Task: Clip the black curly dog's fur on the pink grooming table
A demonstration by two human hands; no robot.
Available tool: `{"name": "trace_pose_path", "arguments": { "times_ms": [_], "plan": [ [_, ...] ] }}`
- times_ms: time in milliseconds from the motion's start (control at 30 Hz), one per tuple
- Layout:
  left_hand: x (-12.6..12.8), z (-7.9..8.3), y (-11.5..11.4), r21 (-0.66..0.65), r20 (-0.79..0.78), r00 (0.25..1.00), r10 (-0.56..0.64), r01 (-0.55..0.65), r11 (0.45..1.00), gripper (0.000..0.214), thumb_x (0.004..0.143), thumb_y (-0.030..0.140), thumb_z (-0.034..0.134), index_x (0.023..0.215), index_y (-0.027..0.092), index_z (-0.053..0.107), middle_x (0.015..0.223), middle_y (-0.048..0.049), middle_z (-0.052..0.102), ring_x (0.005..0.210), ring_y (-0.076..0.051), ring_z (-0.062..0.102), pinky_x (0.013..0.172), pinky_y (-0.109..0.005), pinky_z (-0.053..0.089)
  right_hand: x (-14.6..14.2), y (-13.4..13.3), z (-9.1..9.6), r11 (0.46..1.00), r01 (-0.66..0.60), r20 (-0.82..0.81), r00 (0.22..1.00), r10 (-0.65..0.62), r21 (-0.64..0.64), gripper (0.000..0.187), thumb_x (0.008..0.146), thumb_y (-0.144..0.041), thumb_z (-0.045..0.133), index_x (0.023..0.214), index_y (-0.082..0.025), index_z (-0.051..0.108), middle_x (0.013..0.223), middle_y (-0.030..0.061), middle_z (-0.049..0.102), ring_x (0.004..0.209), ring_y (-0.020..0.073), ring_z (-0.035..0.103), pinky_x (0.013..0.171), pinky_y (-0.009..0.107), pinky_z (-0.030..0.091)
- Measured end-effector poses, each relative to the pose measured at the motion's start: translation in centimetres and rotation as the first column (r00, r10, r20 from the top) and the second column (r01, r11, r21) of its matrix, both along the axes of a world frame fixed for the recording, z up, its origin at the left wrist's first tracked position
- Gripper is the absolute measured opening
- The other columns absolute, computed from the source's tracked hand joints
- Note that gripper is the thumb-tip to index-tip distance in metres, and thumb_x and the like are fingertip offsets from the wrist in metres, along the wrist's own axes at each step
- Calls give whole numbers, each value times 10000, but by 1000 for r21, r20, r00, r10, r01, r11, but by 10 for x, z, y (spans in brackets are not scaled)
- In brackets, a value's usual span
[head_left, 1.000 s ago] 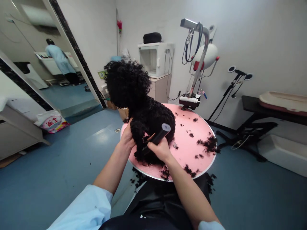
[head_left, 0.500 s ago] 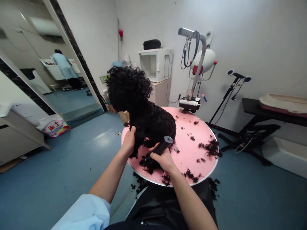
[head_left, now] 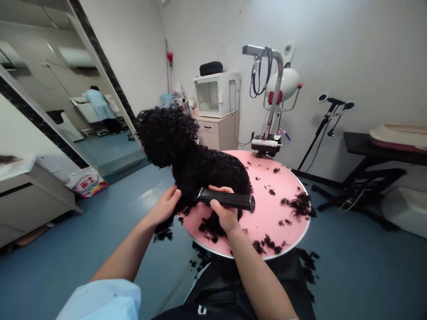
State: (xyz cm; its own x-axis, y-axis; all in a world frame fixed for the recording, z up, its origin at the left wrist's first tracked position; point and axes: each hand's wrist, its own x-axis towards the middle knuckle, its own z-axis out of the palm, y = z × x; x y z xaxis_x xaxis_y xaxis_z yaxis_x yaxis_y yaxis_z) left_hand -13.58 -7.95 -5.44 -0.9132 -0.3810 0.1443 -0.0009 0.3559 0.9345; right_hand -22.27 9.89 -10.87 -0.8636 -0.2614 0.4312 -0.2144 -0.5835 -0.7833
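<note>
A curly black dog (head_left: 213, 166) sits on a round pink grooming table (head_left: 263, 191), its head to the left. My left hand (head_left: 167, 203) is closed around the dog's front leg near the table's left edge; the fingertips are partly lost in the hair. In my right hand (head_left: 227, 216) lies a black hair clipper (head_left: 230, 199), held level, with its blade end at the hair of the front leg and chest. Below that hand a clump of cut black hair (head_left: 211, 226) rests on the table.
More cut hair (head_left: 296, 204) is scattered at the table's right edge. A metal grooming arm (head_left: 276, 89) with hanging loops rises at the back, a clipped-on tool tray (head_left: 266, 146) at its foot. Behind the dog stands a cabinet (head_left: 213, 129). At left, a mirror (head_left: 96, 146) reflects a person in light blue.
The clipper has swung from steeply slanted to nearly level and moved up to the front leg. My left hand has shifted left and down with the leg. The view has turned slightly left.
</note>
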Motion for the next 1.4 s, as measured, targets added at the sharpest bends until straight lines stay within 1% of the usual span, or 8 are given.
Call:
{"name": "trace_pose_path", "arguments": {
  "times_ms": [167,367,600,767,933,1033,1200,1400],
  "plan": [
    [17,14,-7,-154,-7,997,-73,71,986,541,844,708,471,906,173,533,489,58,471,385,-90,385,395,-210,301,1,-1,6,976,46,79,996,-30,-211,308,774,-236,674,1027,-267,502,1103,32,726,693,142,648,659,315,547],
    [20,22,-13,14,56,998,-41,40,999,563,784,758,507,809,197,471,403,71,439,321,-72,339,349,-180,217,9,-29,10,995,-72,-5,997,72,-67,321,711,-211,709,984,-245,544,1132,53,719,1012,211,663,931,413,515],
    [23,36,-11,205,83,995,-47,29,978,489,768,669,621,774,204,470,364,87,421,270,-57,301,363,-192,313,17,-27,4,967,28,78,997,-8,-252,295,799,-289,652,1052,-261,503,1164,60,698,855,184,675,778,385,555],
    [24,53,-10,348,51,994,-92,69,935,497,723,636,703,760,205,458,364,95,415,275,-47,282,377,-198,363,22,-51,9,999,-45,-67,997,44,-19,337,687,-197,724,996,-247,600,1140,45,694,1074,222,646,1003,433,480],
    [30,63,-19,440,70,990,-121,78,895,559,629,630,785,705,192,445,379,98,412,275,-24,248,358,-192,371,29,-45,10,976,146,50,989,-140,-159,215,805,-277,642,1000,-249,557,1089,56,703,970,216,664,937,459,512],
    [32,65,-23,493,68,988,-137,86,866,491,703,569,757,676,182,456,384,95,395,269,-21,225,340,-190,362,32,-46,25,964,143,20,990,-142,-224,317,803,-306,676,1072,-258,517,1211,76,669,1030,226,652,946,475,511],
    [29,72,-27,581,111,981,-157,64,811,446,898,474,574,595,174,441,387,71,358,268,-27,218,330,-175,344,36,-61,36,996,42,-115,992,-52,-84,343,744,-249,725,1026,-243,530,1205,81,673,1094,228,637,1013,484,471],
    [28,80,-27,649,149,981,-121,-5,761,409,961,407,479,625,176,459,428,71,379,261,-20,179,310,-154,285,35,-56,37,961,49,-53,996,-66,-272,329,792,-298,699,1023,-273,466,1213,65,678,1059,224,658,956,485,505]
  ]
}}
